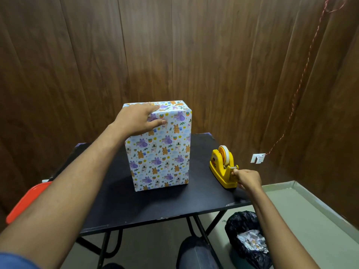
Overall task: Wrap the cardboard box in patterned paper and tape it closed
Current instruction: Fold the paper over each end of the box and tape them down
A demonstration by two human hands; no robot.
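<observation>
Nearby, a black bin bag [247, 237] sits beside the black table [155, 206].

Box [159, 148] in smooth printed paper, slight sheen. Tape dispenser [223, 167] glossy yellow plastic. Table [155, 206] matt black. Wall [97, 55] dark wood-grain panelling. Bin bag [244, 226] shiny black plastic.

The box [159, 148] is all white paper with purple, orange and yellow cartoon critters plus little rainbows. Tape dispenser [223, 167] is bright yellow, white roll. Table [155, 206] is black, wall [174, 45] dark brown wood, bin bag [244, 226] black, tray [25, 202] red-orange.
</observation>
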